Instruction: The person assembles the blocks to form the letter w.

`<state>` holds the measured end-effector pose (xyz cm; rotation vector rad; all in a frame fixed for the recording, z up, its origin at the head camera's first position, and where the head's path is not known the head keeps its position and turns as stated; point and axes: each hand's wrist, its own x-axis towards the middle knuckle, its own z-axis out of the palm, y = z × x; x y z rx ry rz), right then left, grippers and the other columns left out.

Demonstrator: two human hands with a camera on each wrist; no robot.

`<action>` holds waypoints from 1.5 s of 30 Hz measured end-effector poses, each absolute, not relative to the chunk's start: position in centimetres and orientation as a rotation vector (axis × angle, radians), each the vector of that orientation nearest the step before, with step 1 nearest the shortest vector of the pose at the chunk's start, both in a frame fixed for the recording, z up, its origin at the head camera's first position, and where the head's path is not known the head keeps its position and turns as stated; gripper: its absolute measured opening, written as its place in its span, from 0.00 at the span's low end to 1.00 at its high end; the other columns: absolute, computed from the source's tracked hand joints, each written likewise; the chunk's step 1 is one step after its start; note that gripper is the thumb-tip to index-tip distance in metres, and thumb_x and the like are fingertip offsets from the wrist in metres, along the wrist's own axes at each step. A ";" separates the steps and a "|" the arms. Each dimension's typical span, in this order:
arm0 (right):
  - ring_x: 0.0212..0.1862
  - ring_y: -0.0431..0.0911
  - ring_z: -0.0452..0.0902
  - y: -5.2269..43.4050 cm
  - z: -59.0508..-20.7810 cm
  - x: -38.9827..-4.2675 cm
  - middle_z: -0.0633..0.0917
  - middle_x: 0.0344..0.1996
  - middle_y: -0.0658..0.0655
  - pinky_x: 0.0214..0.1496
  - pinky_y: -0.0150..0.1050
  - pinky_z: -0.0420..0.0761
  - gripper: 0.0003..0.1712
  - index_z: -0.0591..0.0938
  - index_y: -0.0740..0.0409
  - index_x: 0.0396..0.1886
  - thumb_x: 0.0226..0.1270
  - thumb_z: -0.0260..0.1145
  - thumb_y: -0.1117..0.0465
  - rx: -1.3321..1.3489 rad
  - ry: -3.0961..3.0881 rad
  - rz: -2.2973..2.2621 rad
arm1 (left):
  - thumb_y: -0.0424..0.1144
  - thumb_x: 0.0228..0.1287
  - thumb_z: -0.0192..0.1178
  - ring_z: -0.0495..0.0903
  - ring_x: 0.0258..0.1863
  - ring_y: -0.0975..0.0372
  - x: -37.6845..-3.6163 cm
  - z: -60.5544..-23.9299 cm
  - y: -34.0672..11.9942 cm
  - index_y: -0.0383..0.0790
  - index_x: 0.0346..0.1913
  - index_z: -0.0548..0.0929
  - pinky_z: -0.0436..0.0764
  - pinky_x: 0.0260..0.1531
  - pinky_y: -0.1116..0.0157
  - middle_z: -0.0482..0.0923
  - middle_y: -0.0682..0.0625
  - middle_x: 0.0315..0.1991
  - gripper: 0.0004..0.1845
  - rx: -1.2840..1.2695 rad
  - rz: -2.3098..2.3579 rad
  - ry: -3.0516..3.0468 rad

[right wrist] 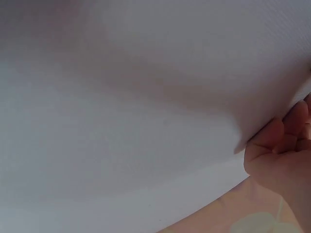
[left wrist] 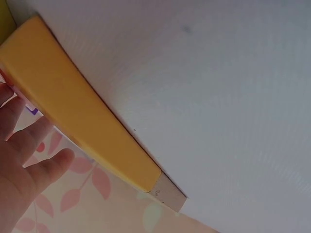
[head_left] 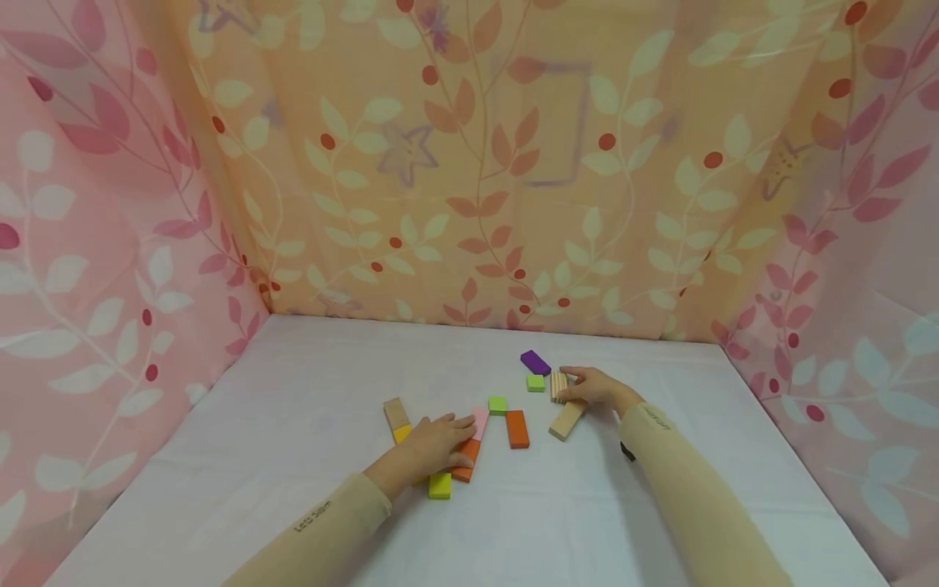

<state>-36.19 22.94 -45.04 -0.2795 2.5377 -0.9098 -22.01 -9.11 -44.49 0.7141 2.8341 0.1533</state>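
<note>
In the head view my left hand (head_left: 429, 448) lies with fingers outstretched over the row of blocks, fingertips at a pink block (head_left: 480, 421) and an orange block (head_left: 465, 473). Beside that hand, a long yellow block (left wrist: 73, 102) meets a plain wooden block (left wrist: 167, 191) end to end. My right hand (head_left: 597, 387) pinches a striped wooden block (head_left: 558, 386) between thumb and fingers at the right end. Just below it lies a slanted plain wooden block (head_left: 567, 421). The right wrist view shows curled fingers (right wrist: 277, 133), the block hidden there.
Between the hands are a green block (head_left: 497, 405) and an orange-red block (head_left: 517, 430). A second green block (head_left: 535, 383) and a purple block (head_left: 535, 362) lie farther back. A yellow-green block (head_left: 439, 487) sits nearest the front. Patterned cloth (head_left: 469, 163) walls surround the white table (head_left: 293, 375).
</note>
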 end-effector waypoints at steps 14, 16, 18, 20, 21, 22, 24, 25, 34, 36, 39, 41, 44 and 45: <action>0.48 0.55 0.69 22.2 -45.2 -36.3 0.73 0.50 0.71 0.52 0.46 0.72 0.35 0.68 0.65 0.66 0.61 0.71 0.62 -0.214 2.563 -0.999 | 0.57 0.64 0.58 0.62 0.70 0.51 -21.9 -44.5 -9.1 0.44 0.70 0.71 0.64 0.63 0.43 0.64 0.52 0.71 0.34 0.723 0.165 2.840; 0.44 0.53 0.69 22.0 -45.2 -36.1 0.74 0.45 0.67 0.46 0.41 0.73 0.34 0.68 0.66 0.64 0.60 0.72 0.64 -0.212 2.568 -1.044 | 0.57 0.64 0.58 0.61 0.70 0.51 -21.9 -44.4 -9.1 0.44 0.70 0.71 0.63 0.63 0.43 0.64 0.52 0.71 0.34 0.718 0.180 2.836; 0.43 0.52 0.69 21.8 -45.1 -35.9 0.74 0.41 0.64 0.43 0.38 0.73 0.34 0.68 0.67 0.62 0.59 0.72 0.66 -0.215 2.574 -1.073 | 0.56 0.64 0.59 0.61 0.70 0.51 -21.9 -44.4 -9.1 0.44 0.69 0.71 0.63 0.63 0.43 0.64 0.52 0.71 0.34 0.716 0.190 2.834; 0.43 0.51 0.69 21.6 -45.1 -35.8 0.74 0.41 0.62 0.42 0.37 0.73 0.33 0.68 0.66 0.61 0.58 0.73 0.67 -0.194 2.583 -1.093 | 0.56 0.64 0.59 0.61 0.70 0.51 -21.8 -44.3 -9.1 0.44 0.69 0.71 0.63 0.63 0.43 0.64 0.52 0.71 0.34 0.719 0.197 2.834; 0.44 0.51 0.69 21.5 -45.1 -35.7 0.74 0.41 0.61 0.42 0.37 0.73 0.32 0.69 0.65 0.60 0.58 0.73 0.66 -0.174 2.588 -1.102 | 0.57 0.64 0.59 0.61 0.70 0.51 -21.8 -44.4 -9.1 0.44 0.69 0.71 0.63 0.63 0.43 0.64 0.52 0.71 0.34 0.722 0.193 2.836; 0.44 0.51 0.69 21.4 -45.1 -35.7 0.74 0.42 0.61 0.42 0.37 0.73 0.32 0.69 0.66 0.60 0.58 0.72 0.66 -0.165 2.596 -1.106 | 0.57 0.64 0.58 0.62 0.70 0.51 -21.8 -44.4 -9.1 0.43 0.69 0.71 0.63 0.63 0.43 0.64 0.52 0.71 0.34 0.725 0.190 2.838; 0.45 0.51 0.69 21.4 -45.0 -35.6 0.74 0.43 0.62 0.42 0.38 0.73 0.30 0.70 0.66 0.59 0.59 0.72 0.67 -0.144 2.607 -1.124 | 0.57 0.64 0.58 0.62 0.70 0.51 -21.8 -44.4 -9.1 0.43 0.69 0.71 0.63 0.63 0.42 0.64 0.51 0.71 0.34 0.730 0.185 2.843; 0.45 0.51 0.70 21.3 -45.0 -35.5 0.75 0.44 0.62 0.41 0.38 0.73 0.29 0.70 0.66 0.59 0.60 0.71 0.67 -0.142 2.615 -1.136 | 0.57 0.65 0.58 0.62 0.70 0.51 -21.8 -44.4 -9.1 0.43 0.69 0.71 0.63 0.63 0.42 0.64 0.51 0.71 0.34 0.731 0.186 2.843; 0.44 0.52 0.71 21.2 -44.6 -34.7 0.78 0.43 0.63 0.39 0.36 0.73 0.22 0.76 0.69 0.55 0.61 0.68 0.69 -0.185 2.699 -1.273 | 0.57 0.65 0.58 0.62 0.70 0.51 -21.9 -44.6 -9.2 0.43 0.70 0.71 0.63 0.63 0.42 0.64 0.51 0.72 0.34 0.734 0.196 2.840; 0.44 0.52 0.72 20.9 -44.4 -34.5 0.79 0.41 0.63 0.40 0.36 0.74 0.21 0.77 0.70 0.53 0.60 0.67 0.70 -0.187 2.713 -1.342 | 0.57 0.64 0.58 0.62 0.70 0.51 -22.0 -44.6 -9.2 0.43 0.70 0.71 0.63 0.63 0.42 0.64 0.51 0.72 0.34 0.731 0.202 2.838; 0.44 0.52 0.73 20.6 -44.1 -34.0 0.79 0.40 0.63 0.39 0.33 0.74 0.20 0.77 0.72 0.52 0.59 0.67 0.73 -0.178 2.707 -1.452 | 0.57 0.64 0.58 0.61 0.70 0.50 -22.0 -44.7 -9.3 0.43 0.70 0.70 0.63 0.63 0.42 0.63 0.51 0.72 0.34 0.727 0.208 2.833; 0.43 0.50 0.72 20.3 -43.9 -33.5 0.79 0.40 0.61 0.38 0.31 0.74 0.20 0.77 0.71 0.53 0.60 0.67 0.73 -0.135 2.679 -1.508 | 0.57 0.64 0.58 0.62 0.70 0.50 -22.0 -44.7 -9.3 0.43 0.70 0.70 0.63 0.63 0.41 0.63 0.51 0.72 0.34 0.732 0.210 2.831; 0.41 0.48 0.71 20.1 -43.3 -32.8 0.78 0.39 0.60 0.36 0.31 0.76 0.22 0.76 0.72 0.55 0.62 0.67 0.71 -0.093 2.621 -1.562 | 0.57 0.64 0.58 0.61 0.70 0.50 -22.1 -44.8 -9.3 0.44 0.70 0.70 0.62 0.63 0.42 0.63 0.51 0.72 0.35 0.730 0.210 2.828; 0.40 0.47 0.72 20.0 -43.2 -32.5 0.78 0.39 0.60 0.37 0.33 0.78 0.22 0.75 0.73 0.56 0.63 0.67 0.71 -0.091 2.591 -1.581 | 0.57 0.64 0.58 0.61 0.70 0.50 -22.1 -44.8 -9.3 0.44 0.70 0.70 0.62 0.63 0.42 0.63 0.51 0.72 0.35 0.727 0.210 2.827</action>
